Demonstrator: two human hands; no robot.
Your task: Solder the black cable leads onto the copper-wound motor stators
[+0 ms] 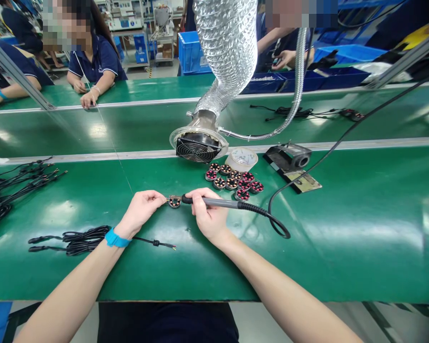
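While the left hand (pixel 140 209) has its grip pinched shut on the left edge of a small coil disc (pixel 174 202), the disc lies flat on the green worktop (pixel 343 247), midway between both hands and straight before the person. That hold seems meant to keep it from sliding. The right hand (pixel 207 214) has its grip closed pen-fashion round the soldering iron (pixel 221 203), low near the tip, probably for fine control. The tip meets the disc's right side and the cord (pixel 271 221) loops away to the right, clear of the work. An extractor fan (pixel 197 146) hangs just beyond, its mouth tilted toward the disc, likely to draw fumes off. More discs (pixel 234 180) cluster near the right hand, beside an iron stand (pixel 289 162). A black cable (pixel 82 239) lies by the left wrist.
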